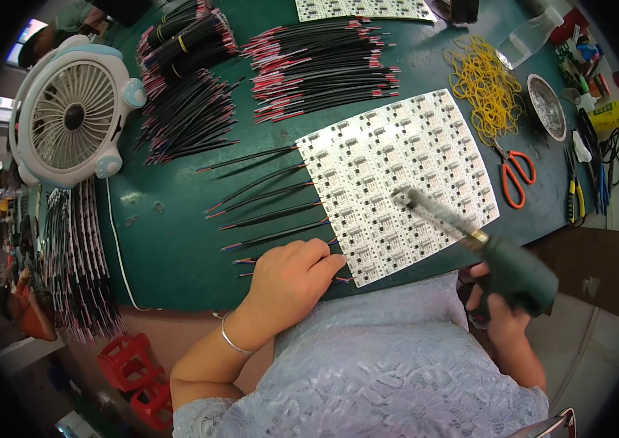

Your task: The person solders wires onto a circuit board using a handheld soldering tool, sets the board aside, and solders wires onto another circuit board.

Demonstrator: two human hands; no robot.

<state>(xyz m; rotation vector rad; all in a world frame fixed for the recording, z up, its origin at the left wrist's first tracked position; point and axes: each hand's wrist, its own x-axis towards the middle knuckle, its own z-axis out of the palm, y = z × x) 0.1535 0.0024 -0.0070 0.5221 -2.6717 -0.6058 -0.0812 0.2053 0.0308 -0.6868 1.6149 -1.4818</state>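
Observation:
A white circuit board panel (404,171) with rows of small parts lies on the green table. Several short black cables (273,213) stick out from its left edge. My left hand (291,274) is closed at the panel's lower left corner, thumb and forefinger together over cables whose coloured ends show on both sides of it. Which cable it pinches is partly hidden. In my right hand (503,317) is a dark green soldering gun (517,274), held by its handle. Its blurred barrel slants up and left over the panel, and I cannot tell whether the tip touches.
Bundles of black cables (324,69) lie beyond the panel. A fan (72,113) stands at the left, near hanging wired strips (75,255). Yellow rubber bands (484,87), a metal bowl (547,108), orange-handled scissors (515,179) and pliers (574,193) lie to the right. Red stools (130,361) stand below.

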